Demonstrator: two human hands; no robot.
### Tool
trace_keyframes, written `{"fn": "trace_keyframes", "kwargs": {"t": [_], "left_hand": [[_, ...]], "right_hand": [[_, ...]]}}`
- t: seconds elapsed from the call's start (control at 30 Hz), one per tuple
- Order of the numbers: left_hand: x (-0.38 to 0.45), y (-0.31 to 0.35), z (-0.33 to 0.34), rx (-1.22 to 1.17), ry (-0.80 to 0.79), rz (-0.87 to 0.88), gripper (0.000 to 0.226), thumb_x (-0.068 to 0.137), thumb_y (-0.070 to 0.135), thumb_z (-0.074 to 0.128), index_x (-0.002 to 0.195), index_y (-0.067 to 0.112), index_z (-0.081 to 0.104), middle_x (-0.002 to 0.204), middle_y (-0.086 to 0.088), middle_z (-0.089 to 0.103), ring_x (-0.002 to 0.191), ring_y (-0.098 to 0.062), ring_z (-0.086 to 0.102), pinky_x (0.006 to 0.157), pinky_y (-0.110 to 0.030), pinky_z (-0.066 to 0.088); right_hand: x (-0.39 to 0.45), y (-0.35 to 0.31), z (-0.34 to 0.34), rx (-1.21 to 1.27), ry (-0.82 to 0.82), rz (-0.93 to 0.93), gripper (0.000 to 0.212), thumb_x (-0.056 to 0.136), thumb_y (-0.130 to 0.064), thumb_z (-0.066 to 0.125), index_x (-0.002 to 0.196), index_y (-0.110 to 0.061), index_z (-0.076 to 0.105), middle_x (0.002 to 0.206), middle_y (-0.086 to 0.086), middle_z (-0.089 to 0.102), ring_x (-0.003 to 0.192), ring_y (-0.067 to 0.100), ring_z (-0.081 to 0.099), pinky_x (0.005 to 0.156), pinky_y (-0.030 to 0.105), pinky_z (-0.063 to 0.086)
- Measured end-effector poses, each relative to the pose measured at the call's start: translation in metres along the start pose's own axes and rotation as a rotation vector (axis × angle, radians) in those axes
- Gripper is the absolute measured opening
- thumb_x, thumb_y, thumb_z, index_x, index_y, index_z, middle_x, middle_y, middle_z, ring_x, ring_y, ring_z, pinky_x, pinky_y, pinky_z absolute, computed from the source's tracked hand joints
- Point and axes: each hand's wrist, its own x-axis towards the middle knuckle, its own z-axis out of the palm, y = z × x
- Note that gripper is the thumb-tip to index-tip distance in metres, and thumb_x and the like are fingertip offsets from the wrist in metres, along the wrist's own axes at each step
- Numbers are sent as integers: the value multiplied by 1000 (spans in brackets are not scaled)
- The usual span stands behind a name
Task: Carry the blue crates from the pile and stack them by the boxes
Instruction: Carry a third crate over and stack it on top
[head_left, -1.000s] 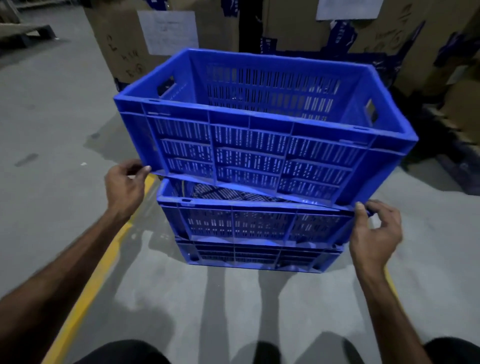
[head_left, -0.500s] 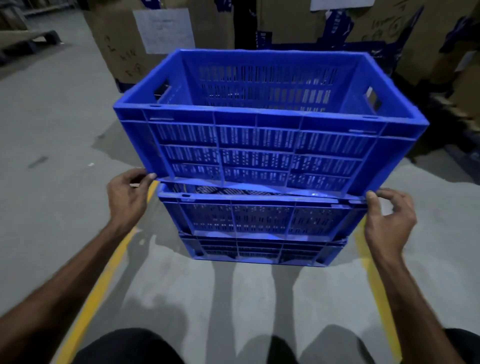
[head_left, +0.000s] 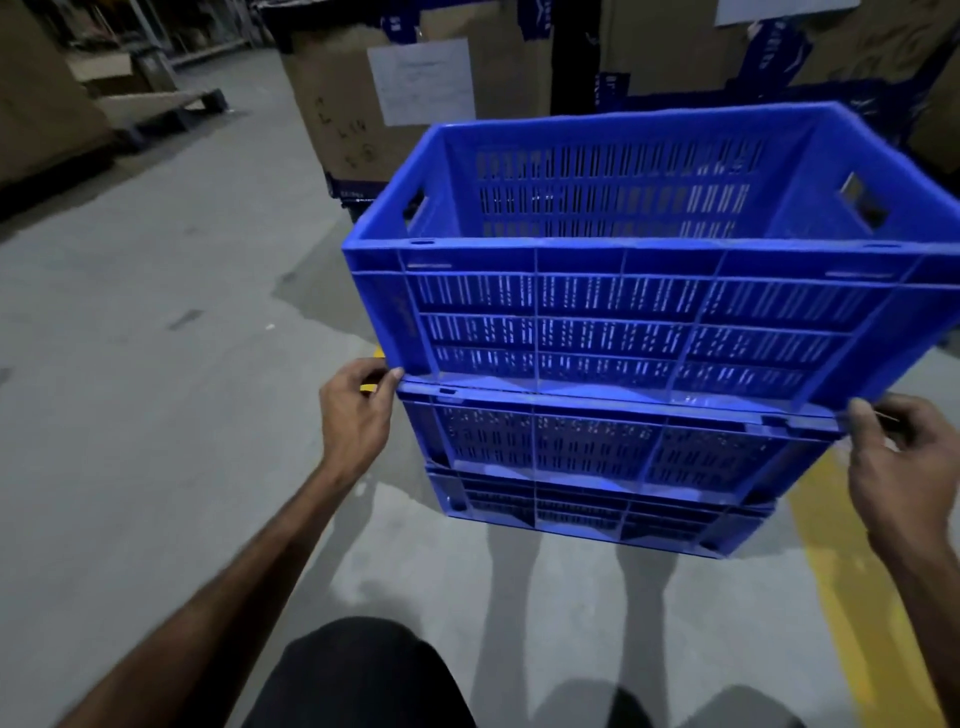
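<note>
1. The top blue slotted plastic crate, rectangular with ribbed walls and rows of narrow vertical vents, sits on a stack of two more blue plastic crates of the same make, on the grey concrete floor.
2. Its open top shows smooth moulded rims and a cut-out handle hole in each short end.
3. The left hand is at the crate's lower left corner, thumb tip against the bottom edge and fingers curled behind; whether they actually clamp the plastic cannot be told.
4. The right hand is at the lower right corner, thumb by the edge, fingers curled; its grip is likewise unclear.
5. Tall brown cardboard boxes stand just behind the stack, one bearing a white paper sheet.
6. A painted yellow floor line, scuffed, runs under the stack's right side.
</note>
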Motion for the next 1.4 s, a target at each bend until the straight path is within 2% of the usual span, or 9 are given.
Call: {"fn": "trace_keyframes", "kwargs": {"t": [0.13, 0.23, 0.37, 0.43, 0.53, 0.7, 0.93, 1.13, 1.4], "left_hand": [[-2, 2, 0, 11, -8, -11, 13, 94, 25, 71, 96, 14, 77, 91, 4, 75, 83, -10, 70, 79, -36, 58], [-3, 5, -2, 20, -24, 4, 12, 96, 24, 68, 94, 15, 76, 90, 5, 75, 82, -10, 70, 78, -35, 58], [-11, 11, -5, 13, -11, 11, 9, 96, 22, 69, 90, 17, 74, 86, 9, 73, 80, -7, 69, 76, -31, 57], [-14, 11, -7, 12, -12, 18, 9, 97, 22, 68, 93, 16, 75, 86, 11, 73, 80, -7, 70, 76, -30, 57], [-15, 10, -9, 4, -7, 20, 10, 97, 22, 69, 96, 16, 76, 86, 11, 73, 81, -8, 70, 76, -29, 57], [-17, 10, -5, -31, -4, 4, 9, 97, 21, 69, 96, 15, 75, 88, 7, 74, 81, -11, 71, 77, -31, 57], [-19, 10, -1, -130, -5, -41, 6, 97, 20, 68, 102, 20, 72, 92, -10, 74, 82, -22, 72, 80, -41, 60], [-22, 8, -2, -203, -79, -128, 28, 103, 26, 60, 116, 7, 75, 101, -10, 75, 94, -24, 74, 88, -47, 60], [-17, 11, -3, -269, -99, -169, 20, 103, 22, 59, 109, 11, 75, 100, -9, 76, 93, -25, 74, 90, -42, 60]], "right_hand": [[0, 2, 0, 6, -2, -7, 22, 96, -31, 61, 102, -10, 66, 96, 8, 68, 82, 7, 60, 88, 32, 50], [-1, 1, 0, 11, -7, -8, 19, 98, -29, 60, 103, -11, 65, 88, -7, 63, 81, -5, 57, 85, 24, 48], [-5, 2, -5, 7, -10, -13, 18, 100, -24, 59, 107, -8, 65, 100, 4, 64, 81, -9, 57, 84, 12, 45], [-7, 0, -7, 18, -20, -14, 12, 100, -23, 59, 104, -14, 66, 103, 7, 65, 84, -2, 60, 84, 7, 44], [-10, -2, -7, 28, -33, -22, 9, 100, -22, 60, 95, -30, 62, 104, 7, 67, 91, 12, 62, 83, 12, 47], [-12, 2, -12, 16, -14, -11, 12, 100, -18, 60, 107, -10, 65, 103, 7, 67, 82, -6, 60, 79, 8, 46], [-17, 5, -11, 70, -14, -14, 2, 100, -16, 62, 101, -16, 63, 97, 3, 67, 88, 14, 63, 84, 34, 53], [-20, 3, -4, 149, -52, 48, 15, 101, -17, 58, 115, -17, 66, 110, 2, 73, 101, 16, 70, 92, 35, 56], [-20, -6, 0, 175, -88, 123, 26, 105, -18, 51, 122, -16, 71, 115, -3, 75, 100, 7, 69, 90, 32, 55]]}}
